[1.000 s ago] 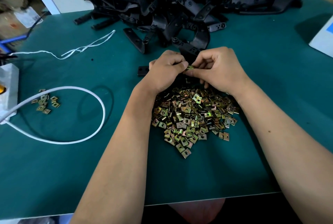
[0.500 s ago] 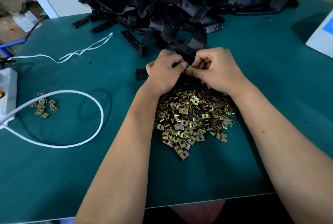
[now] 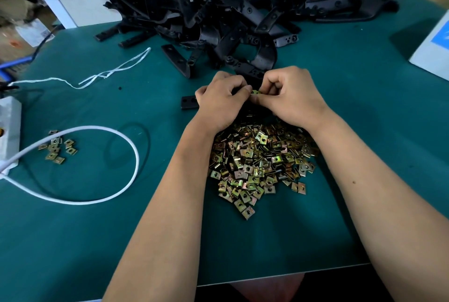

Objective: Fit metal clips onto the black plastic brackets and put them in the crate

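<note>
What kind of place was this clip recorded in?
Most likely a small factory or workshop assembly bench. A heap of identical black brackets lies on a green work mat, with a loose pile of metal clips in front, and cardboard boxes beside the table.

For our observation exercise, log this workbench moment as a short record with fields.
Left hand: holds black bracket
Right hand: pinches metal clip at the bracket
Clip pile: between the forearms
Small clip group: left, inside white cable loop
Bracket heap: far side of green table
Crate: not visible
</note>
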Motion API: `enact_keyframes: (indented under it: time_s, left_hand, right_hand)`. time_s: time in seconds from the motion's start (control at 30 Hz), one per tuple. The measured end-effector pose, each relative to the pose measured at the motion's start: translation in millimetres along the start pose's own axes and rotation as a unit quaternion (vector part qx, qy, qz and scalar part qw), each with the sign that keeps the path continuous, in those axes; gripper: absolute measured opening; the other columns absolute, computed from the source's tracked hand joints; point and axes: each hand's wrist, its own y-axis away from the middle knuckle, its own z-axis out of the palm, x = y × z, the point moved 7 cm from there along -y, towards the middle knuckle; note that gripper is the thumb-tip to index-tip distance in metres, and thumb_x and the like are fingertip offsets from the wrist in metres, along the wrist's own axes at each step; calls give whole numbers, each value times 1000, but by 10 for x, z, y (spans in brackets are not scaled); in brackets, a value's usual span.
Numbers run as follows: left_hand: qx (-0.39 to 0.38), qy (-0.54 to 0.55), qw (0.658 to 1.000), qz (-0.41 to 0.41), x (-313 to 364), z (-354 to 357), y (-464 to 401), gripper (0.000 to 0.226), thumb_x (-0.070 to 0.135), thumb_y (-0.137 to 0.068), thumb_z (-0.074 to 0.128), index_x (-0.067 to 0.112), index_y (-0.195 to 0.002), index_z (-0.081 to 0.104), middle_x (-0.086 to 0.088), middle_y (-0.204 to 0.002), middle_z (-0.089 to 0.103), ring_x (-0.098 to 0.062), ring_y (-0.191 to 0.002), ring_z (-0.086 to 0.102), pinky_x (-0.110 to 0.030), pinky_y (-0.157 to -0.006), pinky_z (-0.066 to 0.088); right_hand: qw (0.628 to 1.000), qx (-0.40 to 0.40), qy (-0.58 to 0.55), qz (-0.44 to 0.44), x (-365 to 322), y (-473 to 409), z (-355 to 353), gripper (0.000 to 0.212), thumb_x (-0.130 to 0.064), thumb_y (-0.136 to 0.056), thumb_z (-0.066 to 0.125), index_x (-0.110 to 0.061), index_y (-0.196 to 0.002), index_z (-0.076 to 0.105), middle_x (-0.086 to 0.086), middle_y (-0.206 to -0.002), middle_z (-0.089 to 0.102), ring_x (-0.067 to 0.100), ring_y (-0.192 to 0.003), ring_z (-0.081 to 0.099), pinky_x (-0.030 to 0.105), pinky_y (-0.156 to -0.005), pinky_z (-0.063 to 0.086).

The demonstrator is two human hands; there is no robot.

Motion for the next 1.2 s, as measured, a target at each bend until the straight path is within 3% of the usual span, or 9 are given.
enact_keyframes:
  time_s: [0.3, 0.4, 0.57, 0.63, 0.73, 0.97, 1.2]
  left_hand:
    - [2, 1, 1000, -5, 22, -5, -8, 31, 34, -102, 55, 32, -72, 53, 10, -98, 49, -3, -103, 46, -36, -105, 17]
    - [-1, 5, 1000, 10, 32, -22, 9, 31, 32, -102, 55, 34, -71, 54, 11, -97, 50, -1, -105, 45, -38, -105, 17]
    - [-15, 8, 999, 35, 27, -10, 35, 19, 43, -101, 57, 35, -85, 61, 12, -103, 55, -1, -109, 45, -39, -106, 19]
    - [-15, -15, 998, 53, 37, 6, 37, 14, 46, -100, 58, 35, -92, 61, 10, -107, 56, -3, -110, 46, -40, -102, 21]
    - [-1, -14, 998, 60, 42, 0, 31, 20, 36, -103, 54, 39, -84, 56, 11, -97, 50, -3, -103, 46, -43, -102, 24]
    - [0, -29, 997, 68, 60, 0, 46, 19, 27, -103, 50, 43, -95, 55, 7, -110, 55, -6, -109, 49, -42, -100, 23]
    - [-20, -46, 997, 64, 55, 25, 54, 18, 35, -106, 45, 39, -91, 54, 4, -109, 52, -12, -111, 48, -45, -103, 25]
  right_hand:
    - [997, 22, 69, -13, -52, 25, 69, 32, -24, -85, 80, -17, -67, 55, -7, -61, 55, 10, -53, 48, 26, -53, 36]
    - [999, 1, 41, -21, -67, 28, 36, 28, -23, -85, 82, -15, -69, 60, 1, -60, 61, 8, -51, 48, 24, -51, 39]
    - [1000, -9, -25, -11, -38, 64, -59, 10, -17, -89, 79, -14, -80, 75, 3, -59, 69, 14, -46, 66, 24, -42, 52]
    - [1000, -5, -14, -13, -38, 67, -71, 12, -15, -93, 74, -16, -81, 77, 0, -56, 69, 13, -43, 66, 20, -43, 50]
    - [1000, -16, -13, -11, -39, 66, -64, 13, -19, -95, 73, -17, -83, 78, -4, -56, 69, 9, -43, 65, 16, -45, 49]
    - [998, -55, 36, -17, -68, 54, -39, 15, -18, -99, 67, -19, -85, 74, -15, -58, 66, 1, -51, 62, 7, -56, 42]
    - [997, -73, 37, -16, -103, 56, -11, 19, -24, -101, 63, -18, -85, 72, -1, -65, 68, 2, -54, 54, 13, -54, 37]
